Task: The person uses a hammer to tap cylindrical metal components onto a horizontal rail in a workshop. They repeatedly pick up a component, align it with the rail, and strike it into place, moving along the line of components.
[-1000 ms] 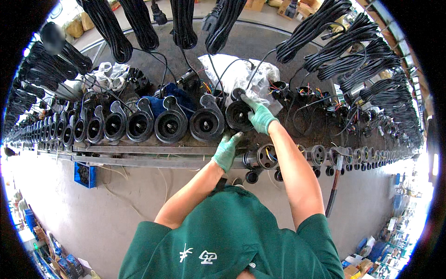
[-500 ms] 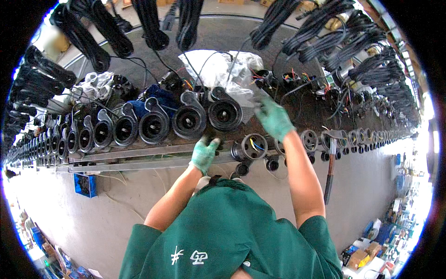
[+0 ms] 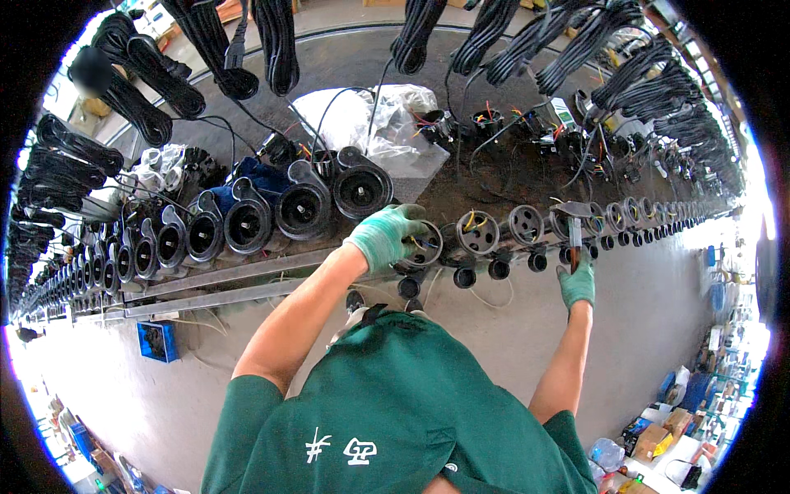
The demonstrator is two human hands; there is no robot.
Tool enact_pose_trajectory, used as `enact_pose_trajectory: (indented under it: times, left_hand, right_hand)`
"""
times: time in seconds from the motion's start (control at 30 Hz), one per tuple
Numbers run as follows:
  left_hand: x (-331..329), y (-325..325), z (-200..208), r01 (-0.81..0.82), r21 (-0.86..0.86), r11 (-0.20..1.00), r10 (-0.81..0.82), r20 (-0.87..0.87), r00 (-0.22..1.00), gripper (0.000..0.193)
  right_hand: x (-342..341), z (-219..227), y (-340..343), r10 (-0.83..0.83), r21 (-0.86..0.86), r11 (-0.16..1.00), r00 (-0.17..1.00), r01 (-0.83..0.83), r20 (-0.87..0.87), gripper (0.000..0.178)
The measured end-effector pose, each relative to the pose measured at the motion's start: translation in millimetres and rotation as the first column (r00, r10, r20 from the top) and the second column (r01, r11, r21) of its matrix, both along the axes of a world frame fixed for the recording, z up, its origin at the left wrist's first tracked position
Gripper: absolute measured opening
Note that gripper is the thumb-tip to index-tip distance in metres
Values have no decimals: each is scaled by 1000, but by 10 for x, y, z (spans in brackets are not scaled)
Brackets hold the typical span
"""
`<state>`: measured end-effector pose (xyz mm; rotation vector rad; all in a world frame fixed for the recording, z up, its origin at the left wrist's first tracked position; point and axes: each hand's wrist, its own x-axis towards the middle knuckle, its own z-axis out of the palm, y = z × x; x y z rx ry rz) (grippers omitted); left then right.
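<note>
My left hand (image 3: 383, 237), in a green glove, is closed on a round black housing (image 3: 425, 245) at the front edge of the bench; the fingers hide part of its rim. My right hand (image 3: 578, 284), gloved alike, grips the handle of a hammer (image 3: 573, 212). The hammer's head lies up at the row of round housings, handle pointing down toward me. Just left of my left hand stands a black round part with a curved hook-like arm (image 3: 362, 191), the last of a long row. Another housing (image 3: 477, 233) with yellow wires showing sits between my hands.
Bundled black cables (image 3: 411, 37) hang above the bench. A clear plastic bag (image 3: 362, 123) and wired motor parts (image 3: 487, 123) lie behind the rows. Metal rails (image 3: 222, 298) run along the bench front. On the floor is a blue bin (image 3: 157, 341); boxes stand lower right.
My right hand has come down from over the bench to the hammer's handle and taken hold. My left hand has moved up and right onto the housing. The bench contents have shifted leftward in view.
</note>
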<state>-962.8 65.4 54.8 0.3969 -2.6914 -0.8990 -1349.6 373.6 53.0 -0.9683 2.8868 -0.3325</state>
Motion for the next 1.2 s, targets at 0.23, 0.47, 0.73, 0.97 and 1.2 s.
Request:
enact_pose_trajectory:
  times: [0.23,0.47,0.73,0.97,1.2]
  left_hand:
    - [-97,63,-204,-286,501,817,296,61,953,24]
    - [-244,187,-720,-70,861,504,478,-211,853,17]
    - [-197,199,-706,8,862,507,474,-287,833,15]
    - [-251,137,-788,67,859,508,451,-331,829,15]
    - [-216,202,-887,-61,818,572,496,-286,820,23]
  right_hand:
    - [141,207,-75,-28,-227,970,972,83,234,54]
    - [1602,853,-331,335,-389,915,733,-104,592,25]
    - [2284,1193,-739,529,-253,848,772,-466,353,28]
    - [2285,694,-979,388,203,842,821,-501,418,33]
    - [2414,1274,-888,486,-190,874,807,-448,335,29]
